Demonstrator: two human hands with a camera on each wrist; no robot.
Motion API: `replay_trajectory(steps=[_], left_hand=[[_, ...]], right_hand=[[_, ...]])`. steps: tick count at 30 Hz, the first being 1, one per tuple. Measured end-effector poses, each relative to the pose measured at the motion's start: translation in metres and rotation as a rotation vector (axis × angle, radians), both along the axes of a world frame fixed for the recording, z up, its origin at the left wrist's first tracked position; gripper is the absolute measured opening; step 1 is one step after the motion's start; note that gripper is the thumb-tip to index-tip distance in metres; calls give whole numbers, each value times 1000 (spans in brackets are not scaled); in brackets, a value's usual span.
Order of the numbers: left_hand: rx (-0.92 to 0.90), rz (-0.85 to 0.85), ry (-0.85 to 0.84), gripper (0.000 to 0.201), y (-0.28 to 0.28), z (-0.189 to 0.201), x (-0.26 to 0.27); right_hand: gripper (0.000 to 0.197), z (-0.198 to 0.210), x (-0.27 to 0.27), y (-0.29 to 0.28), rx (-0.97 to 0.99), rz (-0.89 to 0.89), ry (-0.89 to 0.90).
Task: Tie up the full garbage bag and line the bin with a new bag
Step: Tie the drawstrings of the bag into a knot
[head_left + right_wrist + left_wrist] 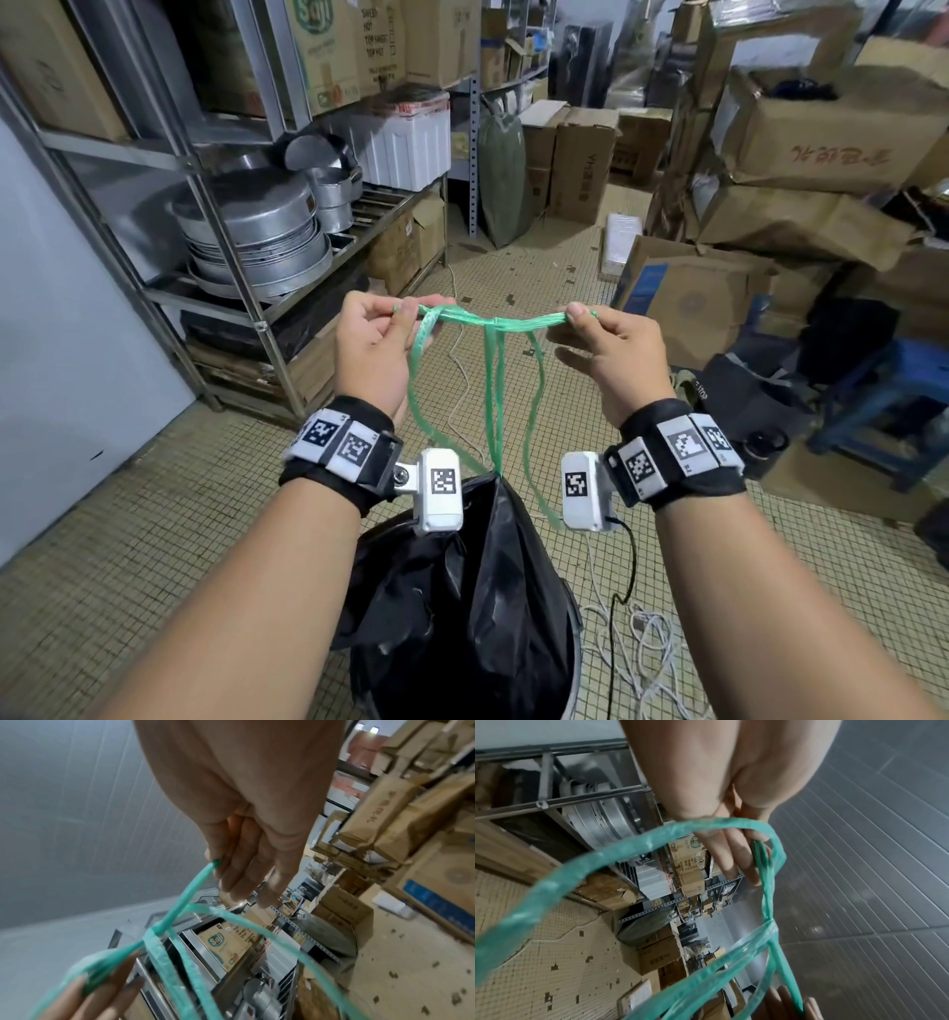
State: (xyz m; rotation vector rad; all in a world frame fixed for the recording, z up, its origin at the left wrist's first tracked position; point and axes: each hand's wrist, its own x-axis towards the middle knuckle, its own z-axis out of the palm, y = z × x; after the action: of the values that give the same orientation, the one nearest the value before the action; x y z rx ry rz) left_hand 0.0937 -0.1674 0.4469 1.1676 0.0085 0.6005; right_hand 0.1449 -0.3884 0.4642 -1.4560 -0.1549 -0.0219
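Your left hand [371, 345] and right hand [605, 345] each pinch the green drawstring [494, 322], knot half-pulled above the black bag [462, 591], which sits in the bin [575, 663]. Relining remains.

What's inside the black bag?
You can't see inside. The black bag is cinched shut at its neck by the green drawstring, so its contents are hidden. It sits in a bin.

storeroom clutter
metal pans [257, 231] stacked on a steel rack [226, 288] at left; cardboard boxes [801, 154] piled at right; white cables [642, 647] on tiled floor [128, 539].
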Motion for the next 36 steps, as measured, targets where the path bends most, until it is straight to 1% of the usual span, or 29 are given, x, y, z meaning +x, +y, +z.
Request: replay_trajectory(steps=[3,8,12,14,16,18,20,22,23,26,28,31,33,36], left_hand=[[-98,-58,-51,12,-2,-2,2],[-100,-65,-24,13,-2,-11,5],[-153,-53,-19,13,-3,-13,5],[-149,-67,-19,14,-2,-15,4],[-101,-78,-2,15,3,-15,3],[-15,-78,28,16,8,-15,3],[141,-66,73,19,13,-15,3],[343,-59,117,27,15,-14,3],[454,-51,139,28,14,-14,2],[840,0,183,20,12,-13,-1],[1054,9,189,17,9,-13,-4],[1249,-53,206,12,8,-14,-7],[1371,-93,183,14,10,-16,-8],[1536,-162,219,24,12,-22,-8]], right_hand=[[20,3,-2,1,220,50,96],[21,3,-1,4,583,157,273],[23,-6,2,5,658,189,341],[22,-9,3,3,646,172,333],[20,-10,5,2,573,148,294],[19,-11,6,1,482,141,250],[19,-12,8,1,391,141,209],[18,-15,11,0,270,149,154],[18,-17,12,0,190,155,119],[21,-23,15,-2,-94,166,-7],[23,-25,17,-4,-258,185,-81],[25,-24,19,-9,-566,191,-182],[25,-25,20,-13,-772,209,-235],[24,-27,17,-17,-929,304,-272]])
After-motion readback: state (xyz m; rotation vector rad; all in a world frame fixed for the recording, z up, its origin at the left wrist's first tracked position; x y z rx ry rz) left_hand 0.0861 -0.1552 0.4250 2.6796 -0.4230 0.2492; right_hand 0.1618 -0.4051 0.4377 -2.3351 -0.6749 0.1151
